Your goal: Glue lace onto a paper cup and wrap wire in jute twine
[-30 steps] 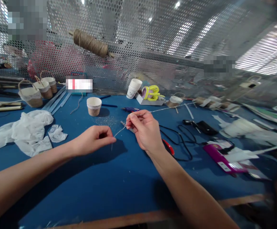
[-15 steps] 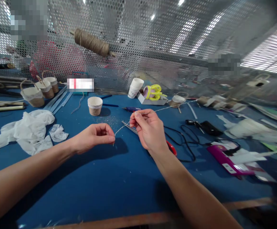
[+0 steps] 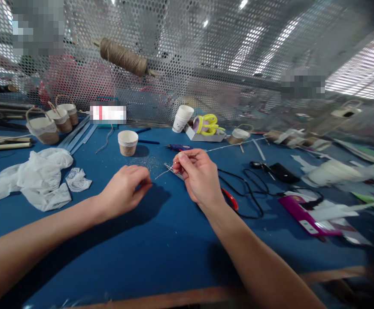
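My right hand (image 3: 199, 176) pinches a thin whitish string (image 3: 227, 146) between thumb and fingers. One stretch of it runs off to the right towards the back of the table, and a short free end juts out on the left. My left hand (image 3: 125, 189) is just left of that end, fingers curled in and thumb close to the forefinger, with nothing visible in it. Under my right hand lie scissors with a red handle (image 3: 231, 200), partly covered. A small burlap-wrapped cup with a lace rim (image 3: 128, 143) stands beyond my left hand.
White lace cloth (image 3: 43, 178) lies at left, below several small handled baskets (image 3: 43, 128). A blue glue gun (image 3: 177, 147), stacked paper cups (image 3: 183, 118) and yellow-handled scissors (image 3: 208, 124) are behind. At right are black cables (image 3: 254, 193) and a purple box (image 3: 302, 214).
My left hand has let go of the string's end and drawn slightly left, its fingers curling in. The freed end now points left from my right hand, which has shifted slightly left.
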A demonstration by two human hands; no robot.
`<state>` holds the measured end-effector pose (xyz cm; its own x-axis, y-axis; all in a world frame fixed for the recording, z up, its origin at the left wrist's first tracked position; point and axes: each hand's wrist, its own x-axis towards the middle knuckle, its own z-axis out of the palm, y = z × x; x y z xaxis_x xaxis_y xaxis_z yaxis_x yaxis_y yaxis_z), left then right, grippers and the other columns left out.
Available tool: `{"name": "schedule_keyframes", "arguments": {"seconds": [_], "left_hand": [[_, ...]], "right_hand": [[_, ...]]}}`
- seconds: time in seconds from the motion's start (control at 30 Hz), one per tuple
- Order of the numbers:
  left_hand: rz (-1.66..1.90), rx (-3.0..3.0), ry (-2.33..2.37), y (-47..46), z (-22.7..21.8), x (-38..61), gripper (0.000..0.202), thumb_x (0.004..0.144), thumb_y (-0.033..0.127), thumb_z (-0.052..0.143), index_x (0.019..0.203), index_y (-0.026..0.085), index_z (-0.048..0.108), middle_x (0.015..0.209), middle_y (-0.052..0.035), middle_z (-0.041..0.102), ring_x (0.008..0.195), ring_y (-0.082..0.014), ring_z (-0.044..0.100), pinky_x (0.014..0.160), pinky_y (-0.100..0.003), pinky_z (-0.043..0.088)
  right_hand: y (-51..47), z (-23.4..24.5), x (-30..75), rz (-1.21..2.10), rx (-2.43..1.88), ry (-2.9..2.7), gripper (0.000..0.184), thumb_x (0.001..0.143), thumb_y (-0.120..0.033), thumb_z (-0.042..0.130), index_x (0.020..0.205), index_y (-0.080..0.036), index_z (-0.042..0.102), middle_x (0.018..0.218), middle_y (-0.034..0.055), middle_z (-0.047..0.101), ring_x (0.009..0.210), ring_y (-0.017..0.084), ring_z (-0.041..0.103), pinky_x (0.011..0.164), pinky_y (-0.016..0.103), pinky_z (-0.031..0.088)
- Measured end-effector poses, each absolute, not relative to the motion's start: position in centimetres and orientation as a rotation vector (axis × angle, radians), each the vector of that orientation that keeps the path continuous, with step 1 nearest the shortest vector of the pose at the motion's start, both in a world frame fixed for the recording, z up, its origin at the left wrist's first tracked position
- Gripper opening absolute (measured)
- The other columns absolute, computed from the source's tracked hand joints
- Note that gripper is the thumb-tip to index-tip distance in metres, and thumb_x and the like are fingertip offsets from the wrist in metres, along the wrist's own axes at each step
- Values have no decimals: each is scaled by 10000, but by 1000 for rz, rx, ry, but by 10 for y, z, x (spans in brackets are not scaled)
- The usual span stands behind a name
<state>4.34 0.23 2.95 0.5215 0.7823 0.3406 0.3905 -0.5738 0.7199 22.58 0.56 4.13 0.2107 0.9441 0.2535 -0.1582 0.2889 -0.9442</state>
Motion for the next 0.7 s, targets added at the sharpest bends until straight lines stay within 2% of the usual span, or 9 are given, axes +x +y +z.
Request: {"name": "schedule_keyframes", "arguments": {"seconds": [0.1, 0.17, 0.37, 0.43, 0.53, 0.7], "left_hand": [[654, 1629, 675, 6, 34, 40, 202, 771, 348, 592, 762, 156, 530, 771, -45, 608, 718, -147, 524, 695, -300, 386], [565, 1280, 516, 8, 32, 40, 284, 791, 421, 569, 755, 142, 539, 771, -54, 622, 722, -141, 543, 693, -288, 387], [450, 896, 364, 9, 20, 45, 265, 730, 346, 683, 728, 139, 519, 644, 6, 558, 632, -95, 511, 608, -222, 338], [421, 909, 375, 8, 20, 46, 296, 703, 376, 699, 734, 134, 532, 624, 22, 519, 609, -87, 485, 597, -218, 330], [473, 1135, 503, 7, 24, 46, 330, 699, 417, 673, 647, 144, 497, 586, 37, 463, 570, -84, 424, 577, -230, 320], [932, 2088, 1012, 6, 33, 47, 215, 729, 209, 590, 559, 169, 463, 603, 8, 460, 617, -127, 394, 619, -285, 327]], "right_hand": [[6, 42, 227, 1006, -909, -1045, 152, 684, -206, 673, 692, -190, 521, 606, -51, 600, 516, 62, 532, 510, 211, 456], [7, 42, 228, 1052, -878, -1037, 162, 682, -218, 680, 692, -191, 520, 610, -53, 596, 516, 60, 528, 509, 207, 451], [4, 42, 225, 1086, -886, -1071, 172, 693, -233, 686, 712, -196, 519, 632, -47, 590, 542, 67, 535, 523, 216, 455], [3, 42, 224, 1070, -892, -1092, 165, 701, -234, 675, 713, -199, 515, 631, -47, 590, 533, 67, 532, 514, 218, 452], [3, 41, 223, 1028, -911, -1107, 159, 697, -233, 666, 708, -201, 510, 618, -49, 594, 516, 67, 529, 501, 219, 449], [9, 36, 223, 898, -985, -1094, 139, 700, -228, 650, 713, -191, 516, 616, -37, 612, 518, 75, 546, 501, 226, 460]]}}
